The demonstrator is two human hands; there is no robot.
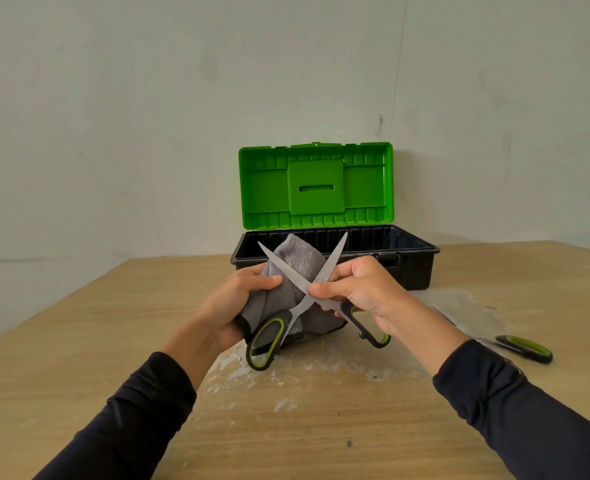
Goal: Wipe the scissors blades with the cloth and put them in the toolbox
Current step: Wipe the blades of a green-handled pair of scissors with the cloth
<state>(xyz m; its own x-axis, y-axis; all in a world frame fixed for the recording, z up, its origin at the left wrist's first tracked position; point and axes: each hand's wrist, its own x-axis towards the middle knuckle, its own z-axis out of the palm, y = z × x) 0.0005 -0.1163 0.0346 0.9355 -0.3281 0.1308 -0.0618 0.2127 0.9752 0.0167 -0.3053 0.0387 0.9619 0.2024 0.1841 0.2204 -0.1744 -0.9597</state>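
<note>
A pair of scissors (300, 306) with black and green handles is held wide open above the table, its blades crossed in an X. My right hand (362, 292) grips the scissors at the pivot and the right handle. My left hand (238, 306) holds a grey cloth (297, 261) bunched behind the left blade, thumb pressed on the cloth. The toolbox (418, 265) stands just behind, black tub open, green lid (316, 185) upright.
A second black and green handled tool (525, 348) lies on the wooden table at the right, its blade pointing back left. White dusty smears mark the table (79, 341) under my hands. A pale wall stands behind the toolbox.
</note>
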